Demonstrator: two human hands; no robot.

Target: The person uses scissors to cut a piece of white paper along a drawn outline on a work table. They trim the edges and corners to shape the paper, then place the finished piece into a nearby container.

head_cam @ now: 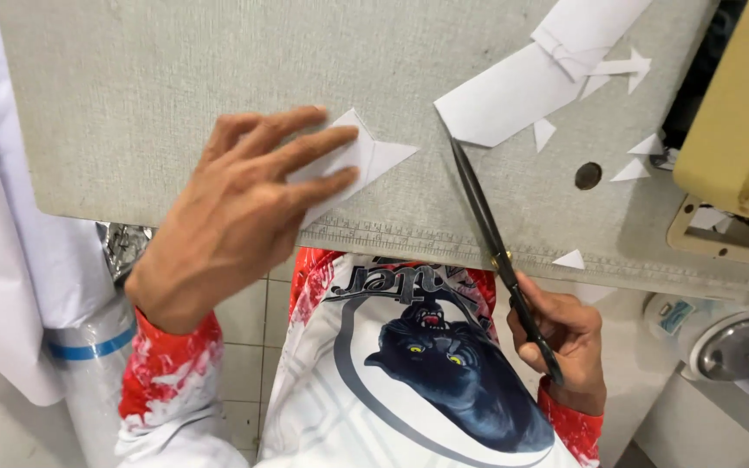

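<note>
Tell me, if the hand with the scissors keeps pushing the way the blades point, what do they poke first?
Most likely the big white paper piece. The right hand holds the scissors with the tip already at that paper's lower corner, so it looks like the first thing in line.

A small rectangular label, pale blue-green on white, sits on top of the white rounded machine part below the right end of the surface's near edge; its print is too small to tell. Along that near edge runs a printed measuring scale, a narrow strip of fine dark marks on the grey-green covering. At the lower left, beyond the surface's near left corner, a roll wrapped in clear plastic carries 1 blue band of tape around it. No screens or signs show.
</note>
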